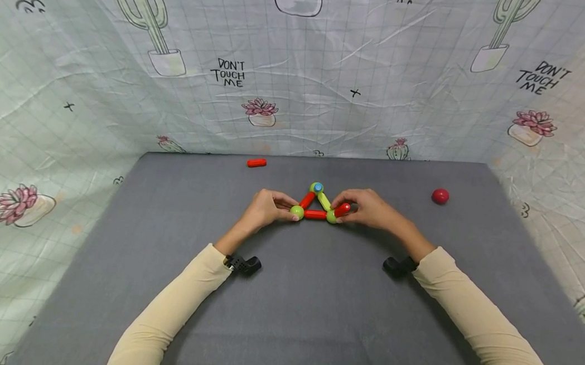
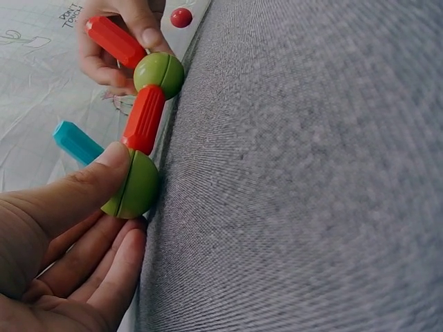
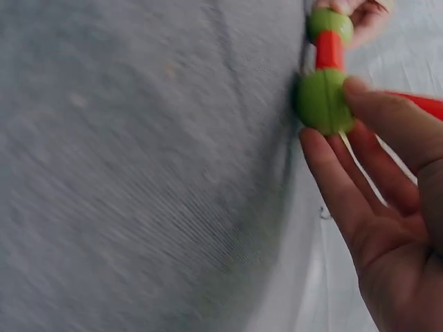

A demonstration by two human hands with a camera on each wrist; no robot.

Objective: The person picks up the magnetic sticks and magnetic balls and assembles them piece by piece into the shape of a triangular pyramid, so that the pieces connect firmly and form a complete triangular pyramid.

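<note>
A triangle of toy rods and balls lies flat on the grey table. Its left green ball (image 1: 297, 212) is pinched between thumb and fingers of my left hand (image 1: 266, 209). My right hand (image 1: 366, 207) grips the right green ball (image 3: 324, 102). Between these two balls runs a red rod (image 1: 315, 214); another red rod (image 1: 307, 200) and a yellow-green rod (image 1: 323, 202) lead to the far ball (image 1: 313, 186). A blue rod (image 2: 77, 143) stands up from that far corner. From the right ball a further red rod (image 2: 115, 42) rises at a slant.
A loose red rod (image 1: 256, 162) lies near the table's back edge, left of the triangle. Toward the back right rests a red ball (image 1: 440, 196). Behind the grey table (image 1: 311, 295) hangs a printed cloth (image 1: 325, 56).
</note>
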